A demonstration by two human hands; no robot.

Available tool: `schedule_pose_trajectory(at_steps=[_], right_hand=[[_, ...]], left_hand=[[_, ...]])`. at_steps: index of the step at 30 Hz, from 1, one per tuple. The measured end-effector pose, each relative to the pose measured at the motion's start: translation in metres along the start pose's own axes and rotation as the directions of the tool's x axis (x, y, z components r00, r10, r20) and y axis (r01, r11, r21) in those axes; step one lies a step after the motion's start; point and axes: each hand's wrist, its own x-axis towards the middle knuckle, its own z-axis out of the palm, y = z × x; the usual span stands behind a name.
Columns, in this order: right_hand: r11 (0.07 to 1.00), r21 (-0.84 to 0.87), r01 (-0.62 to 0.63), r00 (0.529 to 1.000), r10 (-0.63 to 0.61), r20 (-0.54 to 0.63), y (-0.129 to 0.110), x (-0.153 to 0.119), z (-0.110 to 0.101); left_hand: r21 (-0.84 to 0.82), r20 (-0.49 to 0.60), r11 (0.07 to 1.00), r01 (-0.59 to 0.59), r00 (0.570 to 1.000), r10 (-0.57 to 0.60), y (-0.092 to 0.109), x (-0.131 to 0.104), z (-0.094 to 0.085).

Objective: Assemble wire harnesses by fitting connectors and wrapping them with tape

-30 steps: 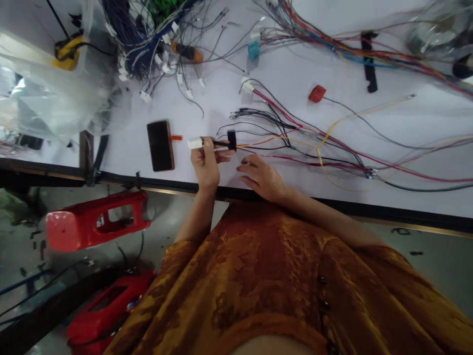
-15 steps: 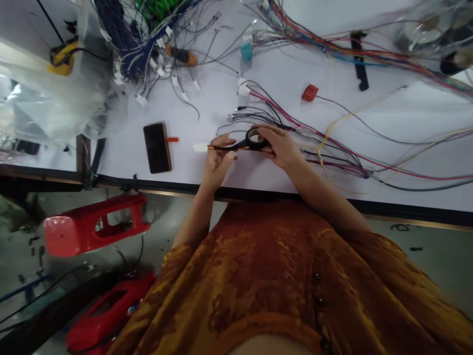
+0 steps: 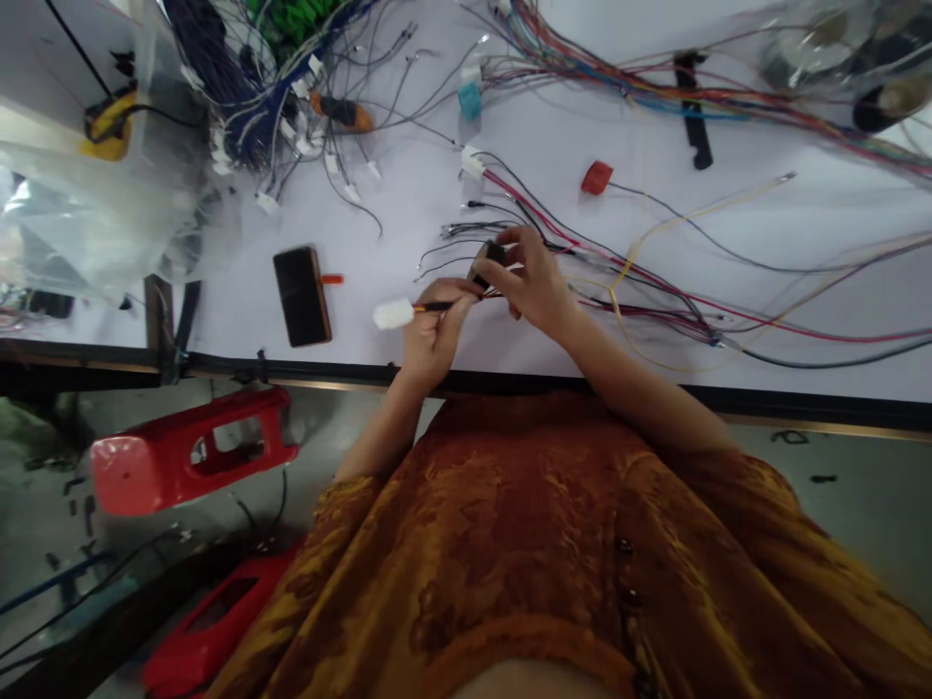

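My left hand (image 3: 435, 330) is closed on a thin wire bundle (image 3: 431, 307), partly covered in black near a white connector (image 3: 394, 314) that sticks out to the left. In the fingers of my right hand (image 3: 537, 282) is a roll of black tape (image 3: 487, 264), tilted and held just above the bundle, close to my left fingertips. The bundle runs on to the right beneath my right hand, where part of it is hidden. Loose red and black wires (image 3: 553, 225) with a white plug (image 3: 473, 162) lie just beyond my hands.
A phone (image 3: 302, 296) lies on the left of the white table (image 3: 408, 194). Further back are dark blue wires (image 3: 248, 107), an orange-and-black tool (image 3: 342, 111), a teal connector (image 3: 470, 100) and a red connector (image 3: 597, 178). Red stools (image 3: 131, 473) stand below the table edge.
The tape roll has turned from showing its open ring to a tilted edge and come nearer my left hand. The white connector has swung slightly downward, toward the table's front edge.
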Motion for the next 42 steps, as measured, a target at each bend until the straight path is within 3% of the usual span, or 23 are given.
schedule_pose_trajectory(at_steps=[2,4,6,8,10,11,13,15,17,20,22,24,27,30,33,35,37,38,40,42], right_hand=[[0.972,0.146,-0.184,0.982,0.175,0.069,-0.005,0.012,-0.002],[0.958,0.211,-0.194,0.981,0.187,0.054,-0.003,0.003,-0.002],[0.995,0.093,-0.023,0.999,0.019,0.038,0.004,-0.022,-0.002],[0.971,-0.129,0.2,0.97,-0.179,0.162,0.012,-0.05,-0.002],[0.908,-0.243,0.34,0.919,-0.266,0.291,0.016,-0.064,-0.004],[0.9,-0.255,0.353,0.919,-0.282,0.275,0.015,-0.063,-0.005],[0.933,-0.221,0.283,0.958,-0.263,0.119,0.009,-0.047,-0.007],[0.984,-0.125,0.128,0.992,-0.13,-0.006,0.001,-0.021,-0.007],[0.995,0.034,-0.089,0.996,0.089,0.016,-0.006,0.003,-0.006],[0.862,0.343,-0.374,0.928,0.351,0.129,-0.007,0.02,-0.008],[0.765,0.495,-0.413,0.907,0.394,0.148,-0.003,0.018,-0.013],[0.732,0.559,-0.389,0.915,0.38,0.139,0.002,0.011,-0.021],[0.728,0.573,-0.376,0.919,0.371,0.133,0.004,-0.002,-0.033],[0.798,0.515,-0.312,0.945,0.318,0.08,0.003,-0.022,-0.034],[0.992,0.122,-0.043,0.999,0.042,0.011,0.012,-0.051,-0.024],[0.966,-0.195,0.17,0.979,-0.144,0.142,0.02,-0.068,-0.018],[0.907,-0.295,0.3,0.94,-0.228,0.254,0.025,-0.073,-0.017],[0.905,-0.287,0.315,0.94,-0.254,0.229,0.025,-0.07,-0.018],[0.939,-0.222,0.261,0.965,-0.252,0.068,0.019,-0.054,-0.023],[0.985,-0.123,0.122,0.991,-0.128,-0.042,0.01,-0.028,-0.028]], left_hand=[[0.023,-0.058,1.0,-0.018,0.998,0.02,-0.004,-0.001,0.002],[-0.033,-0.198,0.995,0.09,0.976,-0.095,-0.011,0.001,0.006],[-0.126,-0.293,0.969,0.211,0.926,-0.239,-0.016,0.004,0.011],[-0.191,-0.295,0.941,0.28,0.898,-0.327,-0.018,0.006,0.013],[-0.225,-0.251,0.928,0.296,0.903,-0.349,-0.014,0.007,0.012],[-0.225,-0.222,0.93,0.29,0.914,-0.339,-0.011,0.007,0.01],[-0.185,-0.153,0.954,0.234,0.953,-0.263,-0.003,0.004,0.007],[-0.102,-0.061,0.988,0.117,0.99,-0.123,0.003,0.0,0.004],[-0.032,0.001,0.999,0.01,1.0,-0.01,0.004,-0.004,0.002],[-0.075,-0.119,0.996,0.055,0.991,-0.064,-0.002,-0.008,0.003],[-0.189,-0.22,0.972,0.137,0.959,-0.178,-0.009,-0.008,0.004],[-0.265,-0.185,0.949,0.168,0.958,-0.221,-0.016,-0.006,0.007],[-0.243,-0.015,0.954,0.174,0.983,-0.183,-0.026,-0.002,0.017],[-0.198,-0.029,0.961,0.192,0.979,-0.201,-0.028,0.004,0.029],[-0.228,-0.115,0.934,0.274,0.945,-0.305,-0.024,0.009,0.036],[-0.273,-0.129,0.903,0.331,0.918,-0.375,-0.019,0.011,0.036],[-0.296,-0.109,0.893,0.34,0.916,-0.386,-0.012,0.01,0.034],[-0.281,-0.091,0.903,0.323,0.928,-0.36,-0.008,0.009,0.032],[-0.19,-0.042,0.954,0.232,0.969,-0.244,0.0,0.006,0.029],[-0.057,0.021,0.996,0.067,0.998,-0.066,0.006,0.001,0.028]])
